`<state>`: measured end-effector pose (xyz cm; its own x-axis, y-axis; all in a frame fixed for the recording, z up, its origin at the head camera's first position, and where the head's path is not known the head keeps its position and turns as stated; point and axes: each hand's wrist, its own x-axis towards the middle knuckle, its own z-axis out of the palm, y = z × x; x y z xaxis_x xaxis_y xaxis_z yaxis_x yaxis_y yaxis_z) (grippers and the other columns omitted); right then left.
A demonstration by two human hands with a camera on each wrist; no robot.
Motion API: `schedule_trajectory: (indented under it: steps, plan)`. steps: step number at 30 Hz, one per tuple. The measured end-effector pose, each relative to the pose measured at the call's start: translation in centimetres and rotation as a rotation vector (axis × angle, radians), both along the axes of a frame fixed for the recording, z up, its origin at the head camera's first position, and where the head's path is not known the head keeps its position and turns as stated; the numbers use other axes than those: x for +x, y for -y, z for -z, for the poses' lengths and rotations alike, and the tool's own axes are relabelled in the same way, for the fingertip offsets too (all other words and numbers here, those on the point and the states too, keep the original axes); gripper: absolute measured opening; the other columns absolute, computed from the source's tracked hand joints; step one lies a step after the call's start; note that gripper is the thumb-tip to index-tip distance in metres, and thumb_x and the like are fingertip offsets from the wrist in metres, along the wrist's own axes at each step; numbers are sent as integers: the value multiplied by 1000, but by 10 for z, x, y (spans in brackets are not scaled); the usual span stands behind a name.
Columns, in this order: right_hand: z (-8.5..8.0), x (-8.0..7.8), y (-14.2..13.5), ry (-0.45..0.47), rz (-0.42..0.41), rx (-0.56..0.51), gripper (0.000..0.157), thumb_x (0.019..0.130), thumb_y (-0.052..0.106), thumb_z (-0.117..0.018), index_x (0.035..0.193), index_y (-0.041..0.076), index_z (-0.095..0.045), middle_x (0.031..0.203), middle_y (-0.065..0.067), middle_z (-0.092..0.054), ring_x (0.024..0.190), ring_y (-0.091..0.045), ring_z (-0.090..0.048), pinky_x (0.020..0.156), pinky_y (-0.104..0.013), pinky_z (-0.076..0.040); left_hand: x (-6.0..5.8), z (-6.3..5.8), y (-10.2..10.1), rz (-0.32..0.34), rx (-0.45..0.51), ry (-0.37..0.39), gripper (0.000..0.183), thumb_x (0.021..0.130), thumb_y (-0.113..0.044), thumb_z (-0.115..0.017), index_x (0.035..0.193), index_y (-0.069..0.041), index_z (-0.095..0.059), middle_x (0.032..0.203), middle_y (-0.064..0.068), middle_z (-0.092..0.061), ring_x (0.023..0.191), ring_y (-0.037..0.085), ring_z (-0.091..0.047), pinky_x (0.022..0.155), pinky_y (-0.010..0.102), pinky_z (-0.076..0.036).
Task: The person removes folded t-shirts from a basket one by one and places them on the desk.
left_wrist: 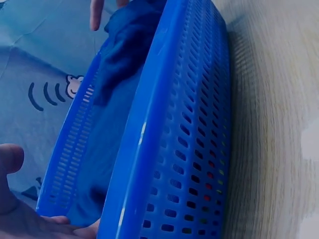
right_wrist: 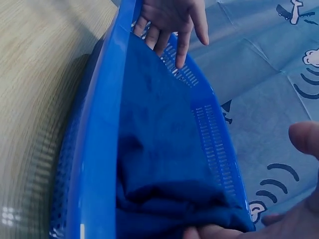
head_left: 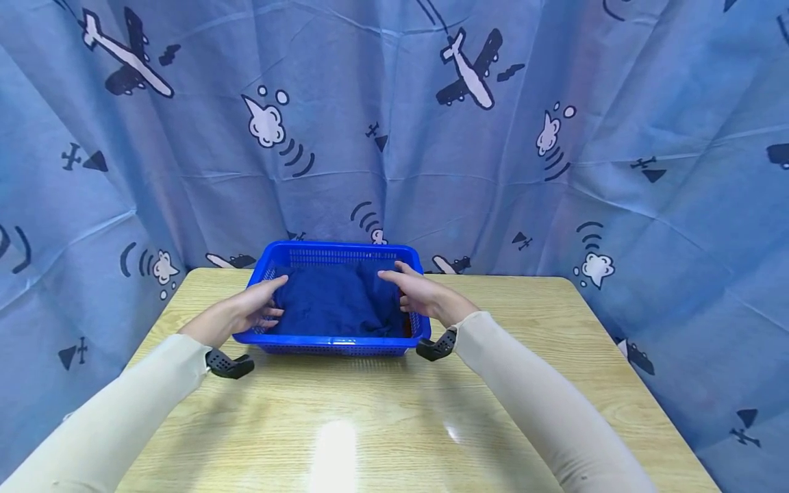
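A dark blue cloth (head_left: 335, 301) lies spread in a blue plastic basket (head_left: 345, 341) with perforated walls. My left hand (head_left: 251, 306) reaches over the basket's left side, fingers extended and apart at the cloth's left edge. My right hand (head_left: 424, 294) is at the right side, thumb and fingers spread, with its lower fingers dipping inside the wall. In the right wrist view, the right fingertips (right_wrist: 212, 232) are right at the rumpled end of the cloth. Something reddish (head_left: 407, 325) shows beside the cloth's right edge, mostly hidden.
The basket stands near the back of a light wood-grain table (head_left: 394, 411), close to a blue curtain (head_left: 345, 137) printed with airplanes. Small red and yellow-green spots show through the basket's front holes in the left wrist view. Each wrist wears a black strap mount (head_left: 229, 364).
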<state>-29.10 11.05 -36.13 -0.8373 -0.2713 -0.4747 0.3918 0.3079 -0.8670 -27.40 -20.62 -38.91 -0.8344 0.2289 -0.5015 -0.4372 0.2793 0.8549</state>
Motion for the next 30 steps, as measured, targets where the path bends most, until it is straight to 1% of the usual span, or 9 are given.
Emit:
schedule_trajectory:
  steps: [4,7,10,12,14,17,20,24,30]
  plan:
    - [3,-2,0,32,62,-81,86,96,43,-53,155,28,8,164,-15,0,146,-45,-24,119,-53,-25,-3,0,1,-36,13,-12,79,101,-49,-28,154,-6,12,157,34,-6,140,40,-34,108,41,-43]
    - [5,-4,0,48,88,-137,88,97,40,-52,155,21,11,163,-20,-4,147,-43,-22,120,-52,-24,-5,-2,0,-69,-26,-44,78,101,-48,-33,156,-6,3,151,26,-30,115,20,-55,92,26,-48]
    - [8,-6,0,60,91,-160,84,99,38,-49,156,14,7,162,-23,-12,149,-40,-21,122,-49,-22,-7,-3,-3,-107,-66,-61,73,99,-47,-38,155,-7,-13,122,8,-55,85,5,-55,79,19,-47]
    - [10,-7,0,65,94,-157,79,99,38,-48,156,11,-1,160,-23,-20,148,-37,-25,123,-49,-18,-7,-3,-6,-136,-84,-60,56,98,-46,-42,139,-8,-41,97,-4,-56,76,3,-52,74,19,-46]
    - [12,-7,0,73,92,-144,75,99,37,-49,156,11,-8,159,-21,-25,148,-35,-28,124,-49,-15,-9,0,-11,-140,-114,-59,48,97,-45,-43,126,-8,-49,96,-2,-57,86,10,-55,78,22,-46]
    - [17,-9,-1,86,65,-117,75,98,36,-51,155,9,-11,159,-21,-25,149,-36,-24,124,-51,-10,-9,3,-17,-94,-169,-54,51,98,-43,-41,129,-3,-48,130,17,-54,123,29,-50,103,37,-44]
    - [21,-10,0,102,29,-72,79,96,37,-54,156,8,-11,161,-21,-19,150,-38,-17,124,-52,-9,-10,5,-21,-7,-206,-56,67,100,-40,-39,153,-4,-19,162,21,-12,149,41,-14,120,56,-19]
    - [23,-11,0,102,21,-5,83,95,40,-57,156,11,-9,161,-21,-16,150,-40,-15,122,-56,-10,-11,7,-20,29,-182,-57,70,100,-36,-41,156,-11,-8,164,19,2,150,44,1,120,62,-8]
    - [23,-11,-1,97,20,27,89,94,43,-58,156,14,-2,162,-21,-13,151,-40,-12,122,-57,-10,-13,6,-13,-103,20,-22,78,99,-31,-42,155,-8,7,163,19,7,151,38,-3,123,55,-8]
